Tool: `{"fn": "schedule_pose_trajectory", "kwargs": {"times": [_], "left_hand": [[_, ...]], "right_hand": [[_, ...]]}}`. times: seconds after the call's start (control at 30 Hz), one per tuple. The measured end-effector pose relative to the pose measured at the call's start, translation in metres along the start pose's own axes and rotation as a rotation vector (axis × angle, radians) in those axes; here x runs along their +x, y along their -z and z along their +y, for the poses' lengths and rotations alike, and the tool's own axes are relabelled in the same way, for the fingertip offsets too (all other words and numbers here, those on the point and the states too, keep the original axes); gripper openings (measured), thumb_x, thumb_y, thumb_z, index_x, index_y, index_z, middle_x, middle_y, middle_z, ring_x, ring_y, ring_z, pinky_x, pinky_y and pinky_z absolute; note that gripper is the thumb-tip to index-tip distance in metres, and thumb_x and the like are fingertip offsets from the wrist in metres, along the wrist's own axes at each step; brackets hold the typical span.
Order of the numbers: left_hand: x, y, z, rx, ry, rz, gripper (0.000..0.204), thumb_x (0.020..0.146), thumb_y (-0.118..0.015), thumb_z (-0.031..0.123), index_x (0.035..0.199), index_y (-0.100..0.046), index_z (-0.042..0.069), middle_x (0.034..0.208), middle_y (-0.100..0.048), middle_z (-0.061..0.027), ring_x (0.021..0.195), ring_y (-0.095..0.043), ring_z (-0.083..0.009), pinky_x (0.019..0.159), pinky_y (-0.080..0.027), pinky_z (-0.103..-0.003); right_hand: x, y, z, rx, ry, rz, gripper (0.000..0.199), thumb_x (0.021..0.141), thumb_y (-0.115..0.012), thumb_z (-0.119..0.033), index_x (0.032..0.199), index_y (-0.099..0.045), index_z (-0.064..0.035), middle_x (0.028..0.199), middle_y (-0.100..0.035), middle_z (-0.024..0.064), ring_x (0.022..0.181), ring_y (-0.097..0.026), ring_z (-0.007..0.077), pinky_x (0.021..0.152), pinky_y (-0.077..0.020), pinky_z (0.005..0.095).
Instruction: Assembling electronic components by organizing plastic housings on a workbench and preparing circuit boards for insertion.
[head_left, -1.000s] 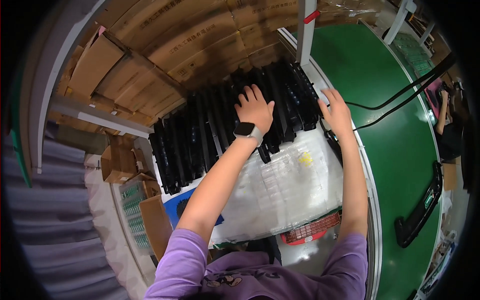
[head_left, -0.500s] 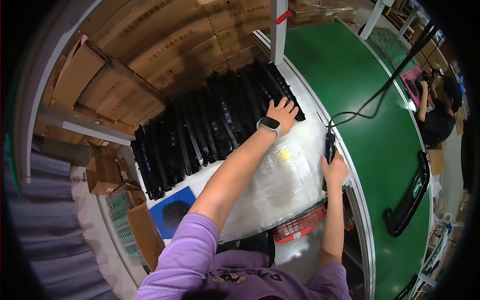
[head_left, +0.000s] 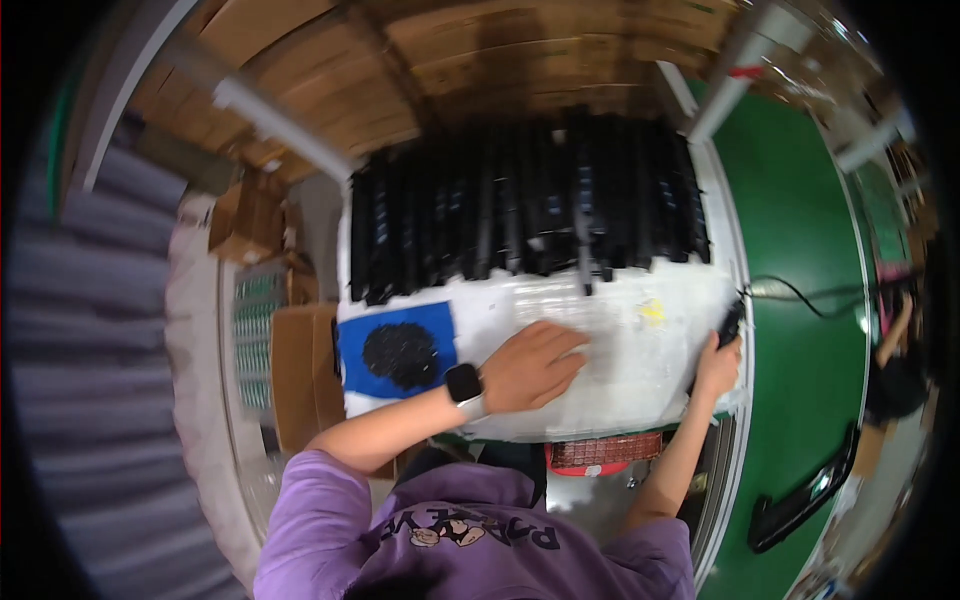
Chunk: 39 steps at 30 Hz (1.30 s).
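My left hand (head_left: 535, 367), with a watch at its wrist, hangs over the white tabletop (head_left: 620, 385) to the right of a blue sheet (head_left: 440, 322). Its fingers are loosely bent and a little apart, blurred by motion, with nothing visible in them. On the blue sheet lies a heap of tiny black pieces (head_left: 400, 355), too small to make out. At the table's right edge, my right hand (head_left: 718, 368) is closed around a black corded electric screwdriver (head_left: 732, 322). Long black plastic housings (head_left: 530, 205) stand in a packed row along the back.
Cardboard boxes (head_left: 560, 50) are stacked behind the table. To the right runs a green conveyor belt (head_left: 790, 220) bearing a black housing (head_left: 805, 500); a black cable (head_left: 790, 293) crosses it. An open carton (head_left: 305, 370) stands left. Another person (head_left: 895, 365) works beyond the belt.
My left hand has left the row of black housings and come back toward me and left, near the blue sheet. My right hand keeps its grip on the screwdriver. The view has turned left.
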<state>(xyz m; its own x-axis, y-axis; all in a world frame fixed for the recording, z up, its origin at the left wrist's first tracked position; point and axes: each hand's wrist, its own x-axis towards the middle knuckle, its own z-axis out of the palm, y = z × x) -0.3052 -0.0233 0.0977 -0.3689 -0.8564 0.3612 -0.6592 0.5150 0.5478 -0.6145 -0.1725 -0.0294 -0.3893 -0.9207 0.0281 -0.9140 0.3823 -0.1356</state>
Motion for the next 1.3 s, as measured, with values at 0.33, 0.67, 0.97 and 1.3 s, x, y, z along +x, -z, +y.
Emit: {"fn": "schedule_pose_trajectory", "kwargs": {"times": [0.33,0.67,0.97,1.3], "left_hand": [[-0.356,0.02,0.08,-0.28,1.332,0.83,0.017,0.079,-0.057,0.002,0.095,-0.058,0.002,0.092,-0.055,-0.0102,0.078,-0.06,-0.0206,0.069,-0.048,-0.03],[-0.62,-0.022,0.072,-0.284,1.558,1.119,0.018,0.076,-0.062,0.005,0.093,-0.055,0.003,0.089,-0.051,-0.0102,0.073,-0.06,-0.0206,0.066,-0.048,-0.03],[-0.754,-0.061,-0.06,-0.353,1.878,0.736,0.029,0.077,-0.062,0.02,0.098,-0.054,0.002,0.105,-0.05,-0.0182,0.098,-0.052,-0.0342,0.087,-0.043,-0.038],[-0.893,-0.081,-0.329,-0.104,1.862,0.604,0.061,0.07,-0.07,0.038,0.111,-0.052,-0.004,0.114,-0.053,-0.024,0.107,-0.051,-0.0374,0.093,-0.04,-0.041]], "right_hand": [[-0.072,0.039,-0.063,-0.048,0.724,0.283,0.053,0.082,-0.062,-0.041,0.122,-0.053,-0.0077,0.087,-0.057,0.0098,0.066,-0.059,0.0244,0.057,-0.0475,0.0385],[-0.615,0.062,-0.208,0.302,1.539,-1.471,0.019,0.078,-0.065,-0.01,0.096,-0.064,-0.0046,0.062,-0.058,0.0065,0.05,-0.055,0.0163,0.051,-0.0438,0.0275],[-0.765,-0.188,-0.187,0.038,1.158,-1.47,0.026,0.076,-0.065,-0.023,0.096,-0.065,-0.0065,0.075,-0.065,0.0123,0.07,-0.065,0.0266,0.065,-0.0507,0.035],[-0.753,-0.505,-0.264,0.164,0.521,-1.248,0.034,0.071,-0.068,-0.022,0.097,-0.064,0.0001,0.089,-0.068,0.0142,0.085,-0.065,0.0274,0.078,-0.0486,0.034]]}}
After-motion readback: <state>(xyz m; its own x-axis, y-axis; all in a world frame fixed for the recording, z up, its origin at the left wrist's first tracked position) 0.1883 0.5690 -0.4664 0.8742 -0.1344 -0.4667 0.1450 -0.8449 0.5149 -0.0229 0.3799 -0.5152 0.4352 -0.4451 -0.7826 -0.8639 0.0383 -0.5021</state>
